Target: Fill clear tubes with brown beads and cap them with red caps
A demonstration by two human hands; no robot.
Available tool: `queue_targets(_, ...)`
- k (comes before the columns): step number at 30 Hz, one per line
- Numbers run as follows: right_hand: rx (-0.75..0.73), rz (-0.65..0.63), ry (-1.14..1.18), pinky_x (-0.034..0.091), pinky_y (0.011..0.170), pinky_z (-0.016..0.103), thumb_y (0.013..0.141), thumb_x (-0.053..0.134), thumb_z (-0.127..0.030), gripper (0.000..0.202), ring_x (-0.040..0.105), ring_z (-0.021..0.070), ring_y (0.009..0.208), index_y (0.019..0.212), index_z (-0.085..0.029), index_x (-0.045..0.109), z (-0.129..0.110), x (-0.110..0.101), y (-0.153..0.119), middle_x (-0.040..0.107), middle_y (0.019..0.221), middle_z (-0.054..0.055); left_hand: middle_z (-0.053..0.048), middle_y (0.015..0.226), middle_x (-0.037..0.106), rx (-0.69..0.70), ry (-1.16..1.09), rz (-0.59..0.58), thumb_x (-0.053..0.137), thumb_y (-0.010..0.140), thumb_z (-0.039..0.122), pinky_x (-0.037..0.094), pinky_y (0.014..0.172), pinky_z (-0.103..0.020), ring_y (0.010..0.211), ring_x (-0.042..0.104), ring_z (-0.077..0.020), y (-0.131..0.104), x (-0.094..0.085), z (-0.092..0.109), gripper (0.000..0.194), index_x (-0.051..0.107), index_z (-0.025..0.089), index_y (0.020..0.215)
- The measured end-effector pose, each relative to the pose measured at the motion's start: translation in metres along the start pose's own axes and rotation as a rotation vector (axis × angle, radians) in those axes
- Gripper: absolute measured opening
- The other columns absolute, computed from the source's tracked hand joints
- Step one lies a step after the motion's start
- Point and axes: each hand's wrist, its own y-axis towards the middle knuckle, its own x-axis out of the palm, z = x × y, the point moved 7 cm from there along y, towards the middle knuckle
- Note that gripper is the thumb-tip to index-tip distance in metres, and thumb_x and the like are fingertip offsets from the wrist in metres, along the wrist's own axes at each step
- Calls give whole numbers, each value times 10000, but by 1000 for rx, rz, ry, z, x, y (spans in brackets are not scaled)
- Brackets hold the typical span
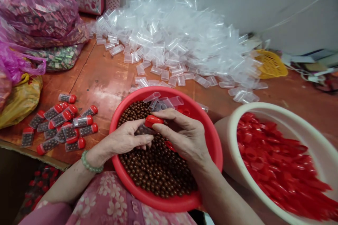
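Over a red basin (217, 147) full of brown balls (158, 168), my two hands meet at one small clear container (142, 129). My left hand (126, 136) grips its clear body between thumb and fingers. Dark balls show through the plastic. My right hand (185, 133) pinches the red cap (153, 120) at the container's right end. Several clear tubes (166, 103) lie at the back of the basin, and another red piece (170, 146) shows below my right hand, partly hidden.
Filled red-capped containers (63, 119) lie at the left. Clear tubes (179, 42) are heaped at the back. A white tub (232, 140) of red caps (274, 165) stands right. Bags (39, 14) sit at back left, a yellow basket (270, 64) at back right.
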Motion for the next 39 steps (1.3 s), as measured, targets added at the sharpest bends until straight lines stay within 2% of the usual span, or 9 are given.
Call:
queue_targets(5, -28, -6, -35, 575, 700, 326, 803, 713, -336, 150, 668, 170, 741, 918, -240, 712, 0, 1, 0, 709, 819, 20, 8, 719, 576, 15, -39, 16, 703, 757, 437, 432, 616, -237, 603, 513, -83, 1, -1, 3, 392, 598, 135, 983)
queue_targets(10, -75, -10, -128, 557, 724, 329, 812, 702, -271, 134, 666, 175, 775, 943, -245, 711, 1, -11, -3, 717, 841, 22, 14, 695, 574, 22, -65, 48, 677, 776, 339, 419, 625, -232, 619, 516, -84, 1, -3, 4, 278, 582, 135, 939)
queue_targets(15, -46, -11, -214, 544, 715, 328, 801, 710, -256, 112, 670, 180, 773, 911, -237, 717, 7, -23, -6, 728, 846, 31, 14, 706, 581, 23, -57, 52, 650, 785, 282, 423, 654, -247, 638, 526, -92, 2, -3, 2, 228, 581, 137, 946)
queue_targets(18, -17, 42, -162, 550, 756, 328, 794, 719, -250, 138, 679, 175, 799, 931, -249, 722, 9, -25, -7, 732, 874, 21, 1, 760, 605, 10, -39, 74, 656, 781, 256, 421, 700, -249, 707, 553, -101, 3, -5, 3, 217, 595, 145, 958)
queue_targets(22, -7, 128, -26, 558, 815, 338, 796, 718, -226, 184, 691, 171, 850, 976, -265, 720, 4, -15, -6, 738, 930, 12, -11, 823, 629, 4, -37, 90, 677, 764, 247, 411, 736, -251, 764, 560, -111, 3, -6, 3, 273, 614, 149, 1011)
queue_targets(27, -128, 107, 3, 565, 757, 298, 778, 722, -157, 192, 686, 147, 798, 943, -254, 730, -6, 6, -6, 740, 880, 2, -1, 813, 597, 51, -62, 61, 672, 759, 266, 416, 715, -248, 730, 531, -99, 5, -3, 2, 271, 633, 135, 994)
queue_targets(34, -116, 158, 65, 571, 754, 269, 763, 727, -127, 236, 693, 128, 792, 949, -272, 737, 5, 8, -10, 743, 879, -15, 15, 718, 563, 19, 10, 56, 632, 797, 275, 439, 602, -229, 609, 521, -82, 3, -3, 1, 255, 593, 116, 992)
queue_targets(39, -168, 227, 43, 570, 742, 274, 761, 720, -123, 229, 685, 132, 776, 935, -272, 733, 4, 8, -13, 729, 841, -15, 24, 675, 550, -1, 30, 31, 590, 820, 245, 432, 575, -221, 567, 514, -74, 2, -2, -1, 172, 551, 121, 932)
